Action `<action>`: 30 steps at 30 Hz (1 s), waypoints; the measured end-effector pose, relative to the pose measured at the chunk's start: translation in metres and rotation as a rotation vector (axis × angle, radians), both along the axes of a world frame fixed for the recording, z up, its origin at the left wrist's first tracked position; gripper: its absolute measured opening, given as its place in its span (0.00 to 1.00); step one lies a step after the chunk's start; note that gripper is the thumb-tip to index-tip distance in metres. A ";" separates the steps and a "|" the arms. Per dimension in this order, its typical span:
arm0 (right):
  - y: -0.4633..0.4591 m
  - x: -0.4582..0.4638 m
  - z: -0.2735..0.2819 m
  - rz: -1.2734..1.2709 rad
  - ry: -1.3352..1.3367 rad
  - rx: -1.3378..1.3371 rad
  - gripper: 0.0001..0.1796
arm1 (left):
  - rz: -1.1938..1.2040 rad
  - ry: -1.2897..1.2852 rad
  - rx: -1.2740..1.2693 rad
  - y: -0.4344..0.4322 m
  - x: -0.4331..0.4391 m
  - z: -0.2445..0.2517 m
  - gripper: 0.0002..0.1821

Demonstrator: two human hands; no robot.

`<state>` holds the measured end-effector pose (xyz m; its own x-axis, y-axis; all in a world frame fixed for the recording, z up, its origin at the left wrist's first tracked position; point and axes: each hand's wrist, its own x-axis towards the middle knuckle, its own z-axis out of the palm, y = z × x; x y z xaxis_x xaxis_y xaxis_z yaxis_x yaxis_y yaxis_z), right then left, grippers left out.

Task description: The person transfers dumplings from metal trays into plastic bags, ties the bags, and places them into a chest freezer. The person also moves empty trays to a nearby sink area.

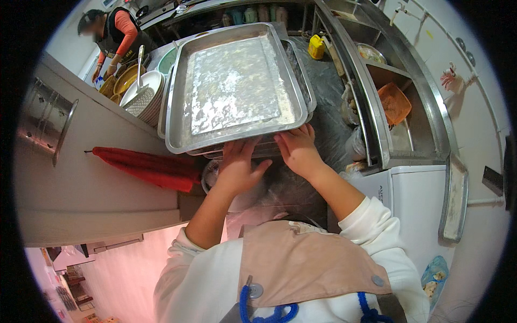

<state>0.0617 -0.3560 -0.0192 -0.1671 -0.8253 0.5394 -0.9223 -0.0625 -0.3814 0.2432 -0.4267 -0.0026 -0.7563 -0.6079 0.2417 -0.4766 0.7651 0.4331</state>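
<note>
A large rectangular metal tray (pixel 238 84) tops a stack of similar trays, its inside coated with whitish residue. Rims of the lower trays (pixel 301 76) stick out at the right and under the near edge. My left hand (pixel 240 166) is against the near side of the stack, its fingertips partly under the top tray's rim and its thumb standing free. My right hand (pixel 299 151) touches the stack near its front right corner with bent fingers. Whether these fingers grip a rim is hidden.
White plates (pixel 155 91) with a slotted metal ladle (pixel 139 87) stand left of the trays. A red cloth (pixel 145 167) hangs below. A yellow bottle (pixel 316 47) stands behind, right. The steel sink unit (pixel 375 121) borders the right. A co-worker (pixel 121 36) bends over bowls, far left.
</note>
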 end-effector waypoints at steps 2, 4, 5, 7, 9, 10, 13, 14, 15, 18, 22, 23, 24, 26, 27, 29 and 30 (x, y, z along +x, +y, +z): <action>0.003 0.000 0.001 -0.010 -0.011 -0.051 0.11 | 0.005 0.002 -0.031 0.001 0.001 -0.001 0.37; 0.007 -0.002 0.003 -0.001 -0.064 -0.058 0.11 | 0.008 0.017 -0.015 0.001 0.001 -0.001 0.36; 0.009 -0.003 0.004 0.002 -0.091 -0.060 0.12 | 0.004 0.044 -0.015 0.001 0.001 -0.002 0.35; 0.013 -0.005 0.006 0.009 -0.081 -0.054 0.12 | -0.007 0.048 -0.020 0.000 0.000 -0.002 0.35; 0.015 -0.007 0.011 0.019 -0.083 -0.044 0.13 | -0.020 0.073 -0.022 0.000 0.000 -0.001 0.35; 0.017 -0.008 0.013 0.026 -0.088 -0.040 0.13 | -0.025 0.087 -0.019 -0.001 -0.001 0.001 0.34; 0.025 -0.007 0.024 0.069 -0.170 -0.039 0.13 | -0.035 0.172 0.016 0.004 0.000 0.005 0.32; 0.030 -0.007 0.027 0.087 -0.206 -0.026 0.13 | -0.039 0.223 0.017 0.008 0.000 0.006 0.31; 0.035 -0.006 0.030 0.098 -0.228 -0.018 0.13 | -0.040 0.275 0.153 0.013 0.000 0.007 0.31; 0.056 -0.006 0.037 0.122 -0.271 -0.008 0.13 | -0.047 0.496 0.528 0.035 -0.005 0.006 0.31; 0.082 -0.003 0.038 0.167 -0.242 -0.070 0.13 | -0.049 0.754 1.211 0.049 -0.021 -0.004 0.27; 0.089 -0.005 0.039 0.125 -0.190 -0.033 0.12 | -0.131 0.829 1.421 0.048 -0.029 -0.008 0.26; 0.093 -0.006 0.038 0.202 -0.203 -0.040 0.11 | -0.145 0.797 1.495 0.043 -0.034 -0.011 0.24; 0.104 -0.009 0.035 0.200 -0.188 -0.067 0.09 | -0.082 0.671 1.486 0.036 -0.053 -0.016 0.16; 0.110 -0.011 0.034 0.194 -0.163 -0.116 0.09 | -0.084 0.623 1.438 0.038 -0.062 -0.018 0.14; 0.130 -0.019 0.030 0.078 -0.250 -0.195 0.10 | -0.263 0.575 1.523 0.043 -0.089 -0.020 0.10; 0.144 -0.023 0.027 -0.034 -0.232 -0.181 0.11 | -0.229 0.492 1.534 0.048 -0.105 -0.021 0.09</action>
